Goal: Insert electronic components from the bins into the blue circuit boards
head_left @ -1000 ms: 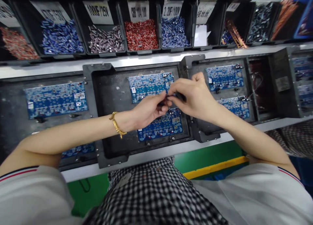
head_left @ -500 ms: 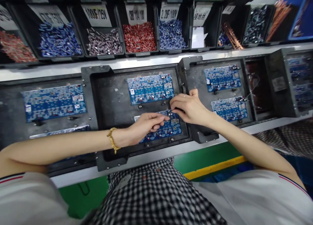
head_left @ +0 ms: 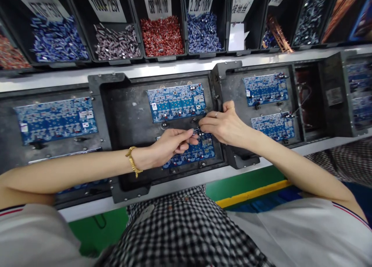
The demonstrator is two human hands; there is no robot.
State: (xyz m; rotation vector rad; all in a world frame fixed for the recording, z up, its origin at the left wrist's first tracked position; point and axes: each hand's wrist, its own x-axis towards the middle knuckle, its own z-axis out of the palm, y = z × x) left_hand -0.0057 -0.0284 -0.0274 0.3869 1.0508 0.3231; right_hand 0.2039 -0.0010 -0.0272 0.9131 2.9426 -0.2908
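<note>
A blue circuit board [head_left: 200, 152] lies in the near half of the black tray fixture [head_left: 122, 104] before me, partly covered by my hands. My left hand [head_left: 173, 145] is over the board's left part, thumb and forefinger pinched on something too small to name. At the board's upper right edge, my right hand [head_left: 219, 125] has its fingertips closed together; whatever they hold, if anything, is hidden. Another blue circuit board [head_left: 176, 102], carrying a white label and small components, lies just beyond my hands in the same fixture.
Further fixtures with boards stand on the left [head_left: 55, 119] and on the right [head_left: 266, 89]. Behind the rail [head_left: 162, 67], black bins hold red capacitors [head_left: 162, 36], blue capacitors [head_left: 205, 32], mauve capacitors [head_left: 117, 42] and copper-coloured wires [head_left: 279, 34]. A checked cloth shows at right [head_left: 334, 160].
The view has shifted a little, so bins and fixtures sit higher in the picture. My left thumb and forefinger have lifted slightly; my right hand stays at the board's upper edge.
</note>
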